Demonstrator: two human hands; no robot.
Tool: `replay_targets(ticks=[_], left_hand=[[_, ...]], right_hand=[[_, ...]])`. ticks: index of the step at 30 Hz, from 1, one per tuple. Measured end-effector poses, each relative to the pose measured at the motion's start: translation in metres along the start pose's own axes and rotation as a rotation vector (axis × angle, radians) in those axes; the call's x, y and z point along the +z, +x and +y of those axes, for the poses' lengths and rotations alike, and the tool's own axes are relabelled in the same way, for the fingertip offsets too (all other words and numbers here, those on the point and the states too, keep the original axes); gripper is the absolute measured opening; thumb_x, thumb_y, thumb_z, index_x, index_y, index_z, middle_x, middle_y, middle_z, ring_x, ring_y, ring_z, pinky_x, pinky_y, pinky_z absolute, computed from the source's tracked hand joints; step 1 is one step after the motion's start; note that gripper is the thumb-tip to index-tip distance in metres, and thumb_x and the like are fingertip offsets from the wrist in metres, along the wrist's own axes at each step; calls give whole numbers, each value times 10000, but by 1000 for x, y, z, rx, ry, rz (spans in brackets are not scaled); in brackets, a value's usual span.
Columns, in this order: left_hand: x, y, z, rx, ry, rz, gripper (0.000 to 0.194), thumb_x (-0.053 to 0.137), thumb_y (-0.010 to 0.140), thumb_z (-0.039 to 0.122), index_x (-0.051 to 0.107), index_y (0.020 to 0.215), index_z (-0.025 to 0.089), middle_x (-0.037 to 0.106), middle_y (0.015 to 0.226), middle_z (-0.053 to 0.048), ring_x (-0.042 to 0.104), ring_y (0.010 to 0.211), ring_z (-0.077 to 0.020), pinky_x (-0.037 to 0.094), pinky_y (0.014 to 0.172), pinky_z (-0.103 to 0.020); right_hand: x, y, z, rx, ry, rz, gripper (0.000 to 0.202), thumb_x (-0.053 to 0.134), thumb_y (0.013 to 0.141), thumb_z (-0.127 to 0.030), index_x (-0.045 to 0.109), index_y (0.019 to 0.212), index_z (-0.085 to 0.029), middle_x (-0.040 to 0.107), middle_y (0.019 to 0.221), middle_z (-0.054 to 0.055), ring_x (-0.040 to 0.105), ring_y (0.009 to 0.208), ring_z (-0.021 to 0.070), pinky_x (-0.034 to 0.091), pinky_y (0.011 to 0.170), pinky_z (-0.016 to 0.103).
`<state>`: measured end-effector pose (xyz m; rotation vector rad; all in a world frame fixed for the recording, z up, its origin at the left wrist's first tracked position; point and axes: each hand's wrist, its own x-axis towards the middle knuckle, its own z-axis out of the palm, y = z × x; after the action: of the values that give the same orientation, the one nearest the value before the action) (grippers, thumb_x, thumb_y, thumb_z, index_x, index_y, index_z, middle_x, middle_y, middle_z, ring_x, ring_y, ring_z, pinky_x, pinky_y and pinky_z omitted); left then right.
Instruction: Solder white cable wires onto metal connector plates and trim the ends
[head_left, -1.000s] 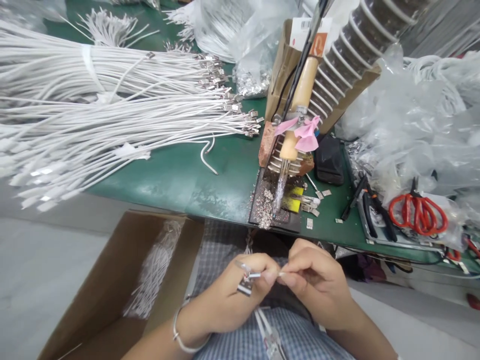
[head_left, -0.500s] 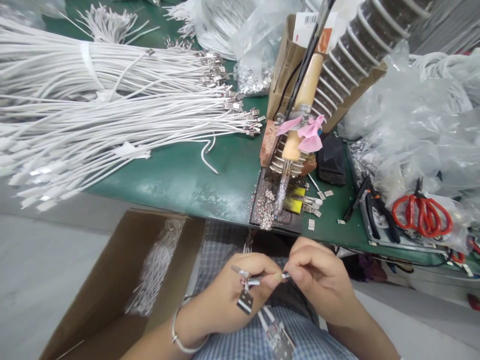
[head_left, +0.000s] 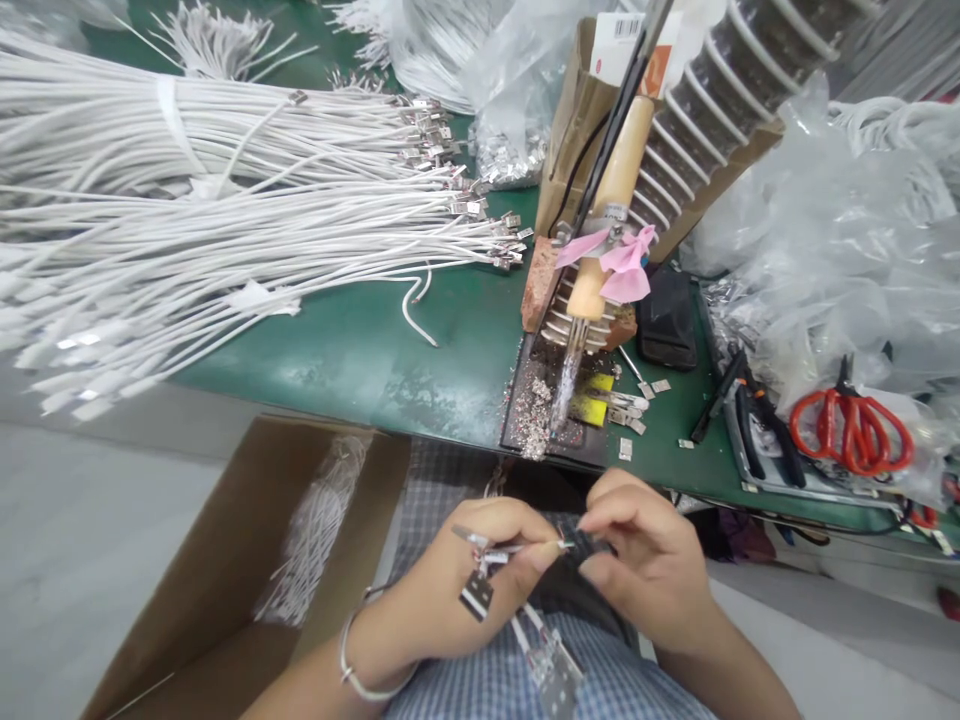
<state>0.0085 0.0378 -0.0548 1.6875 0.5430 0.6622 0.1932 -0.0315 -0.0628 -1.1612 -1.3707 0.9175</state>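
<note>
My left hand [head_left: 491, 560] is closed on a white USB cable [head_left: 491, 553], whose thin wire end sticks out between thumb and forefinger. A metal USB plug [head_left: 477, 594] hangs at the back of that hand, and more plugs [head_left: 556, 675] dangle below it over a checked garment. Just right of the wire tip is my right hand [head_left: 649, 560], thumb and forefinger apart with nothing visible between them. Beyond the hands, at the table edge, a soldering iron [head_left: 600, 270] with a wooden handle and a pink ribbon points down over solder crumbs [head_left: 535, 420].
Bundled white cables [head_left: 247, 215] lie across the green table [head_left: 360, 350] at left. Red-handled scissors [head_left: 851, 430] and pliers [head_left: 765, 420] rest at right, near plastic bags [head_left: 847, 260]. A brown hose [head_left: 720, 110] slants behind the iron. An open carton [head_left: 202, 560] stands below left.
My right thumb and forefinger have parted from the wire end they were pinching. My left hand has shifted slightly left and still grips the cable.
</note>
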Motion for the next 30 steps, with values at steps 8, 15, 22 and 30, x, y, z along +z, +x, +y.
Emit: replay_targets(ticks=[8,15,22,30], left_hand=[[-2,3,4,-79,63,-6,155,541,920,133,665,831,103,646,690,-14,573,614,-77,419,588,-166],[7,-4,1,-174,-271,-61,147,454,989,205,525,888,126,595,634,-12,520,533,-76,387,505,-152],[21,-12,-7,-189,-502,-89,79,448,1014,216,449,1015,137,666,755,-70,612,659,-98,467,607,-163],[13,-6,-3,-98,-256,-16,77,476,982,130,546,1012,145,644,716,-21,616,614,-76,467,565,-123]], right_hand=[[2,7,-11,-80,-205,-62,79,551,867,-84,536,821,-146,468,710,-6,459,646,54,367,573,165],[5,3,-4,-157,-185,25,83,541,864,-68,543,849,-150,449,689,-8,443,651,67,365,584,182],[10,6,-5,-251,-263,62,107,528,851,-44,546,882,-146,467,672,-1,430,633,76,384,575,200],[-2,4,-3,-114,-190,7,164,661,853,-226,567,975,-168,511,784,16,498,727,86,425,599,186]])
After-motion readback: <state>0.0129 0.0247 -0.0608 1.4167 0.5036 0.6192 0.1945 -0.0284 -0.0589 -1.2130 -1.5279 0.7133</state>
